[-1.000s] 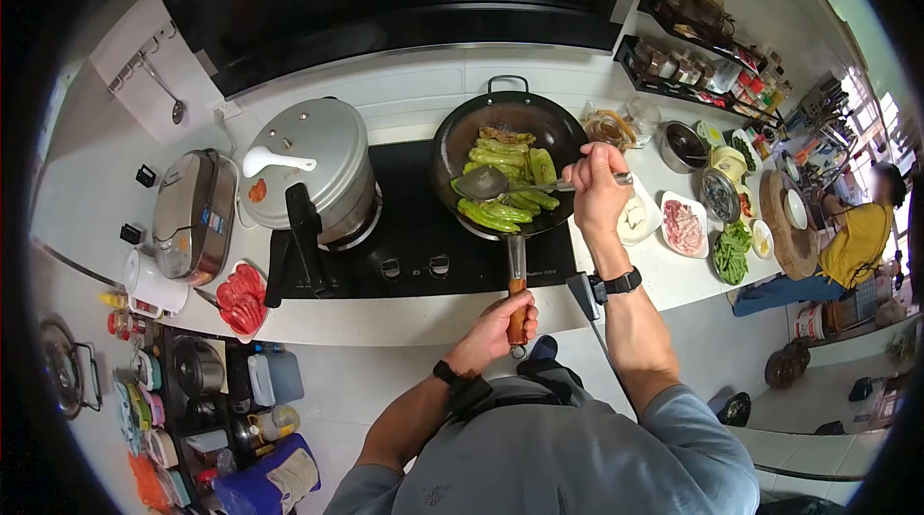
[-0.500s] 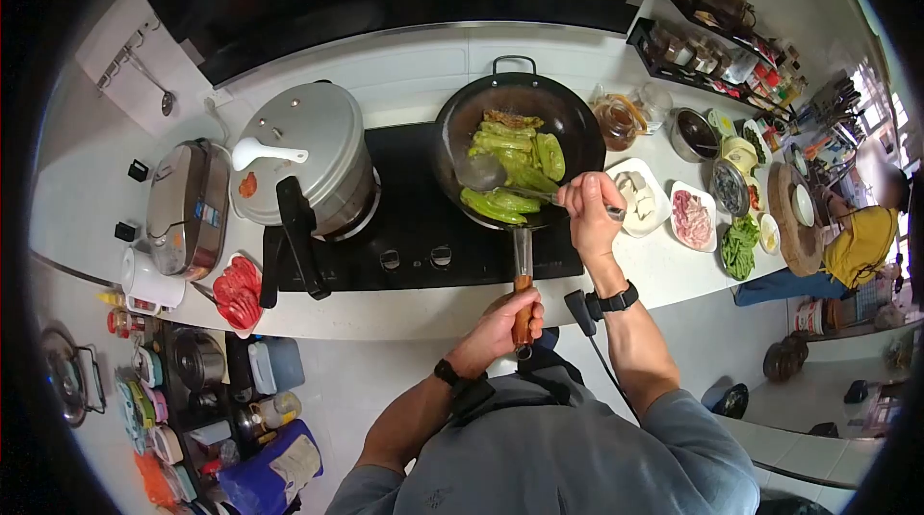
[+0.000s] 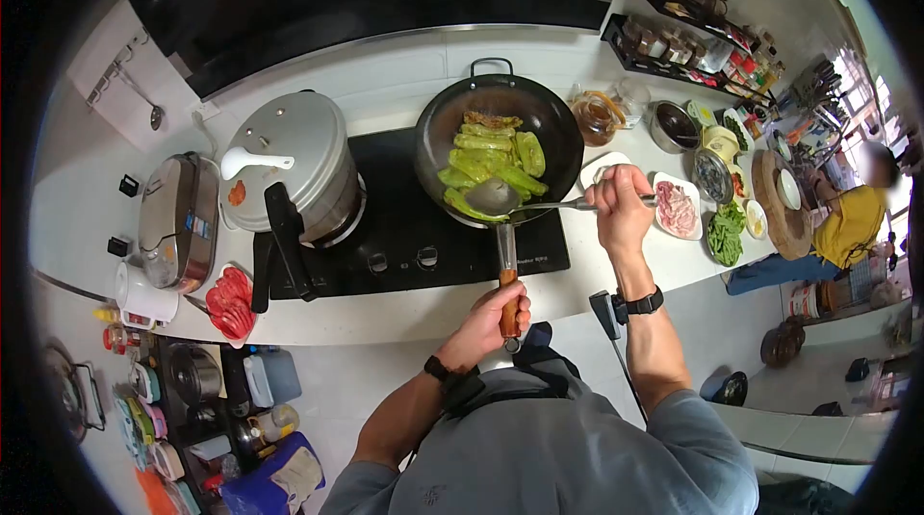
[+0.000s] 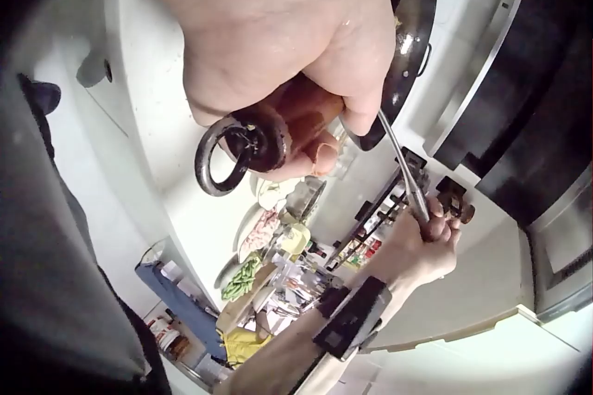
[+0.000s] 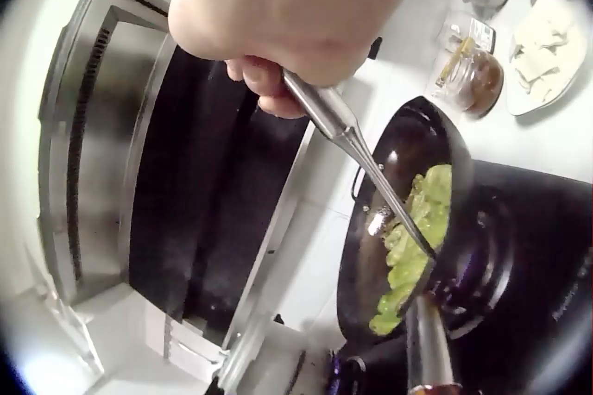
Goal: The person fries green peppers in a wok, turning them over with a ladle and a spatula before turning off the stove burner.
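A black wok point(image 3: 561, 120) sits on the cooktop's right side with soft green peppers point(image 3: 489, 157) in it, some of them browned. My left hand point(image 3: 486, 322) grips its wooden handle point(image 3: 509, 308); in the left wrist view a metal ring point(image 4: 215, 159) sticks out at the handle's end. With my right hand point(image 3: 621, 212) I hold a metal ladle point(image 3: 568, 204) by its handle, over the counter just right of the wok. The ladle's bowl point(image 3: 493, 197) rests against the peppers near the wok's front rim. In the right wrist view its shaft point(image 5: 371, 168) slants down across the rim.
A pressure cooker point(image 3: 298, 125) with a white spoon point(image 3: 252, 163) on its lid stands left of the wok. Sliced red food point(image 3: 231, 303) lies by a rice cooker point(image 3: 178, 221). Plates of sliced meat point(image 3: 678, 209) and cut greens point(image 3: 725, 234) are at right. A person in yellow point(image 3: 855, 226) stands beyond.
The ladle's bowl has moved from the peppers' left side toward the wok's front rim. My right hand has shifted right and nearer my body. My left hand keeps its grip on the handle.
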Tool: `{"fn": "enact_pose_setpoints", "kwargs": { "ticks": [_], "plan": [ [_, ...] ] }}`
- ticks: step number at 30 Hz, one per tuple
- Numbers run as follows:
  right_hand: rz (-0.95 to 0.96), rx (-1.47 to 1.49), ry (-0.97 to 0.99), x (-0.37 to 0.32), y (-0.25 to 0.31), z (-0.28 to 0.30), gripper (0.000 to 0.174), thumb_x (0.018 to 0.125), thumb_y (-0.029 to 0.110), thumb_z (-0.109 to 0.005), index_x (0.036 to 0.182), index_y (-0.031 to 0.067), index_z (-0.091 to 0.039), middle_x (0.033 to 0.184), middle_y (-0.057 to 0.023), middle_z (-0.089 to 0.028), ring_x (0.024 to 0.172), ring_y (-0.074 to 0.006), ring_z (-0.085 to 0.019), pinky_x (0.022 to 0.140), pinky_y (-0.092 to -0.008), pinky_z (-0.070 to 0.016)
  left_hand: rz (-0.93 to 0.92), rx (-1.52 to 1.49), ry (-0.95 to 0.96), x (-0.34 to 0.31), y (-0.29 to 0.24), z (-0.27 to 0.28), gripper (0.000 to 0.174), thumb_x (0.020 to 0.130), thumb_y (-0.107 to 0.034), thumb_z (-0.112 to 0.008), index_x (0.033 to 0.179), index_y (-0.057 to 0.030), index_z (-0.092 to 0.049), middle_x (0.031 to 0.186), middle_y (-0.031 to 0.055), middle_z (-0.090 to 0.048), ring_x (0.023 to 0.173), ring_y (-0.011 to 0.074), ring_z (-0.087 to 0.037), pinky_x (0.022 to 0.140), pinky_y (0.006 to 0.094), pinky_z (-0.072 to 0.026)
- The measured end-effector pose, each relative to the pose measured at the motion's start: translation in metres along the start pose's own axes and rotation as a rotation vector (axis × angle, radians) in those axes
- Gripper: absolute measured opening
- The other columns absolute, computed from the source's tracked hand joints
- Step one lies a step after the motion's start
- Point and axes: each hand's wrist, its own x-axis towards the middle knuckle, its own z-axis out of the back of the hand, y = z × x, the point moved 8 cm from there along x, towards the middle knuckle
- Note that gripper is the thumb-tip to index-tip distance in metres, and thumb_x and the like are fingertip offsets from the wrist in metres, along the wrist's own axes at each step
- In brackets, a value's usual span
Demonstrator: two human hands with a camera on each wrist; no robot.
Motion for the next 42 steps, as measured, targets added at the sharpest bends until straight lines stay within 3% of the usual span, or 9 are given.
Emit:
{"fn": "enact_pose_setpoints", "kwargs": {
  "ticks": [5, 16, 21, 26, 33, 36, 39, 40, 42],
  "plan": [
    [-0.006, 0.003, 0.028, -0.002, -0.013, 0.015, 0.028, 0.111, 0.021, -0.052, 0.094, -0.0007, -0.060, 0.059, 0.0013, -0.038, 0.052, -0.0114, -0.035, 0.060, -0.0347, -0.0463, 0.003, -0.003, 0.018, 0.000, -0.001, -0.001, 0.019, 0.106, -0.030, -0.062, 0.104, -0.0115, -0.057, 0.085, 0.0009, -0.059, 0.069, 0.0140, -0.057, 0.064, 0.0318, -0.0483],
    [0.052, -0.022, 0.092, -0.004, 0.017, -0.033, 0.028, 0.110, 0.024, -0.055, 0.096, 0.0011, -0.063, 0.057, 0.0038, -0.035, 0.050, -0.0093, -0.033, 0.060, -0.0337, -0.0468, 0.000, 0.011, -0.020, -0.003, -0.001, -0.002, 0.019, 0.105, -0.030, -0.063, 0.102, -0.0116, -0.058, 0.084, 0.0007, -0.060, 0.069, 0.0134, -0.057, 0.064, 0.0314, -0.0490],
    [0.095, 0.039, 0.013, -0.007, 0.006, -0.033, 0.028, 0.110, 0.024, -0.055, 0.097, 0.0011, -0.063, 0.057, 0.0027, -0.037, 0.051, -0.0106, -0.034, 0.060, -0.0342, -0.0462, 0.002, -0.001, -0.007, -0.001, -0.001, 0.000, 0.019, 0.105, -0.030, -0.063, 0.102, -0.0113, -0.058, 0.084, 0.0010, -0.060, 0.068, 0.0134, -0.057, 0.064, 0.0314, -0.0494],
    [0.043, -0.015, 0.078, -0.010, -0.011, -0.043, 0.028, 0.110, 0.022, -0.054, 0.095, -0.0013, -0.061, 0.058, 0.0017, -0.039, 0.051, -0.0110, -0.034, 0.058, -0.0339, -0.0432, -0.007, -0.035, 0.003, 0.000, -0.001, -0.001, 0.021, 0.103, -0.029, -0.067, 0.100, -0.0102, -0.059, 0.082, 0.0028, -0.062, 0.068, 0.0150, -0.059, 0.062, 0.0317, -0.0498],
    [-0.022, 0.005, 0.137, 0.000, -0.023, -0.030, 0.027, 0.109, 0.020, -0.055, 0.095, -0.0022, -0.062, 0.060, 0.0003, -0.042, 0.052, -0.0114, -0.037, 0.060, -0.0327, -0.0437, 0.001, -0.009, -0.004, -0.001, 0.000, -0.001, 0.020, 0.106, -0.030, -0.062, 0.102, -0.0108, -0.058, 0.084, 0.0011, -0.060, 0.068, 0.0144, -0.057, 0.063, 0.0314, -0.0488],
    [-0.024, -0.106, 0.190, -0.009, -0.016, -0.036, 0.025, 0.108, 0.018, -0.057, 0.094, -0.0028, -0.063, 0.063, -0.0010, -0.049, 0.055, -0.0118, -0.042, 0.065, -0.0315, -0.0468, 0.003, -0.004, -0.009, 0.000, 0.001, 0.001, 0.020, 0.105, -0.030, -0.062, 0.102, -0.0108, -0.058, 0.084, 0.0011, -0.060, 0.068, 0.0148, -0.057, 0.063, 0.0315, -0.0485],
    [-0.186, -0.359, 0.367, -0.016, -0.011, -0.039, 0.018, 0.102, 0.015, -0.066, 0.099, -0.0028, -0.069, 0.078, -0.0034, -0.063, 0.077, -0.0153, -0.061, 0.080, -0.0306, -0.0526, -0.008, 0.011, -0.019, 0.000, 0.000, 0.001, 0.020, 0.105, -0.030, -0.063, 0.102, -0.0110, -0.058, 0.084, 0.0010, -0.059, 0.068, 0.0148, -0.057, 0.062, 0.0314, -0.0483],
    [-0.225, -0.388, 0.444, -0.017, -0.008, -0.042, 0.021, 0.100, 0.019, -0.070, 0.103, -0.0018, -0.073, 0.089, -0.0049, -0.066, 0.087, -0.0161, -0.065, 0.083, -0.0295, -0.0518, -0.018, 0.021, -0.027, 0.000, 0.000, 0.001, 0.020, 0.105, -0.030, -0.063, 0.103, -0.0111, -0.058, 0.084, 0.0008, -0.059, 0.068, 0.0145, -0.057, 0.062, 0.0313, -0.0483],
    [-0.176, -0.552, 0.530, -0.015, 0.002, -0.049, 0.023, 0.100, 0.021, -0.071, 0.103, -0.0011, -0.074, 0.094, -0.0057, -0.066, 0.088, -0.0159, -0.066, 0.084, -0.0290, -0.0512, -0.013, 0.016, -0.030, 0.000, 0.000, 0.002, 0.020, 0.105, -0.030, -0.063, 0.103, -0.0112, -0.058, 0.084, 0.0007, -0.059, 0.068, 0.0143, -0.057, 0.062, 0.0312, -0.0483]
  ]
}}
